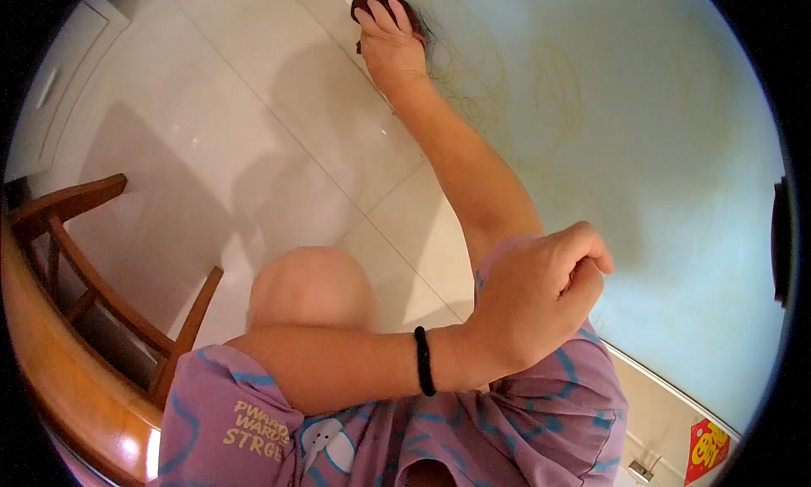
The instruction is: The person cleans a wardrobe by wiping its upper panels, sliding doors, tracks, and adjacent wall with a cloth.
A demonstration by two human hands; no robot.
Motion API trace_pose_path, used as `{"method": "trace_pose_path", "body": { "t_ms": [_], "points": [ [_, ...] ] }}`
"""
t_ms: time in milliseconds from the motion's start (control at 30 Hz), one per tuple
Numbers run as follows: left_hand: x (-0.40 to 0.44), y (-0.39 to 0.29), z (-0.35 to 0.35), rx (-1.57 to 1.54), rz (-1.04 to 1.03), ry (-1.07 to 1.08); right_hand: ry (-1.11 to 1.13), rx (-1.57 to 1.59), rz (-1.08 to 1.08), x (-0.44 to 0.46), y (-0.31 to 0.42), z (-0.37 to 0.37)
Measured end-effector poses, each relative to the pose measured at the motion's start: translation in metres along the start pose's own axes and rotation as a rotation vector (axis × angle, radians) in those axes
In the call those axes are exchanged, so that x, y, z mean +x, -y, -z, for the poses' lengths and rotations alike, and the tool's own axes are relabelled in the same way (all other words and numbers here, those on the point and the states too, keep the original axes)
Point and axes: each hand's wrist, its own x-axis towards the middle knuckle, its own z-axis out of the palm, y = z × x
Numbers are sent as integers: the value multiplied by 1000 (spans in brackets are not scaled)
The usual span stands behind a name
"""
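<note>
My right hand [393,43] is at the top, with its fingers pressed over a dark brown cloth [412,18] at the left edge of a pale blue-green surface [676,191]. Thin yellowish swirl marks show on that surface beside the cloth. Nearer to me, my left hand [549,288] is curled closed in front of my right upper arm, with a black band on its wrist. Nothing shows between its fingers.
Light floor tiles [211,132] lie at the left. A wooden chair [110,276] stands at the lower left, near a white cabinet [63,81]. At the lower right is a red and yellow packet [708,451]. My bare knee [312,288] shows at lower centre.
</note>
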Motion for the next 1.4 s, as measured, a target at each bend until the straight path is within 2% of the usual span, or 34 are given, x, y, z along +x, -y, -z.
{"method": "trace_pose_path", "body": {
  "t_ms": [33, 100, 200, 233, 300, 333, 367, 400, 433, 467, 500, 533, 567, 600, 633, 700, 733, 800, 900, 967, 1000, 1067, 1100, 1133, 1167, 1267, 1333, 1367, 1400],
  "points": [
    [1, -5, 0, 7, -7, 4, -42, 169, -82, -3, -2, -1],
    [5, -7, -6, 15, -13, 14, 40, 15, 58, -46, -23, 14],
    [-1, 2, -12, 36, 83, 26, 200, -232, 197, -169, -40, 56],
    [-5, 7, -12, 28, 87, 36, 353, -91, 137, -215, -44, 82],
    [-9, 18, -13, 63, 121, 101, 595, -91, 120, -317, -58, 126],
    [-8, 22, -13, 60, 123, 93, 720, -28, 18, -367, -68, 148],
    [-7, 24, -13, 78, 140, 123, 889, 77, -187, -429, -78, 176],
    [-5, 24, -13, 96, 158, 154, 1007, 390, -679, -489, -90, 205],
    [-3, 24, -11, 98, 156, 145, 882, 704, -1381, -543, -98, 232],
    [-2, 26, -6, 126, 132, 135, 646, 860, -1346, -562, -103, 260],
    [-1, 27, -3, 154, 112, 134, 519, 928, -1334, -566, -101, 274],
    [1, 24, -2, 117, 189, 113, 396, 998, -1311, -565, -97, 287],
    [2, 24, -2, 112, 192, 118, 724, 443, -820, -560, -102, 289],
    [3, 23, -1, 32, 250, 133, 958, -115, -284, -553, -107, 288],
    [4, 21, 0, -46, 303, 149, 1039, -254, -139, -501, -90, 290],
    [-1, 28, -3, -64, 235, 185, 1039, -255, -114, -386, -62, 264],
    [0, 20, 0, 30, 208, 185, 991, -241, -85, -337, -52, 237],
    [2, 13, 1, 14, 179, 142, 610, -120, -67, -296, -59, 133],
    [1, 5, 0, -24, 122, 49, 158, -232, 93, -117, -34, 82],
    [-3, -1, -2, 24, 98, 51, -91, -216, 110, -30, -26, 61],
    [-4, 6, -6, 41, 32, 24, -49, -86, 71, -2, -23, 60],
    [-7, 0, -7, 74, 73, 51, 144, -356, 107, 16, -21, 67],
    [-6, -1, -11, 104, 107, 63, 170, -518, 106, 7, -22, 60],
    [-5, 23, -19, 55, -154, -24, 67, -371, 145, -27, -37, 70],
    [-6, 8, -13, 68, -45, 52, -40, -220, 189, -66, -42, 82],
    [-4, -5, -13, -22, 245, 278, 350, -323, 161, -207, -54, 124],
    [-13, 22, -24, 65, 419, 367, 661, -289, 140, -321, -72, 166],
    [-15, 27, -28, 73, 428, 378, 773, -139, 10, -375, -81, 196],
    [-20, 25, -24, 107, 505, 436, 752, -224, -40, -422, -81, 234]
  ]
}}
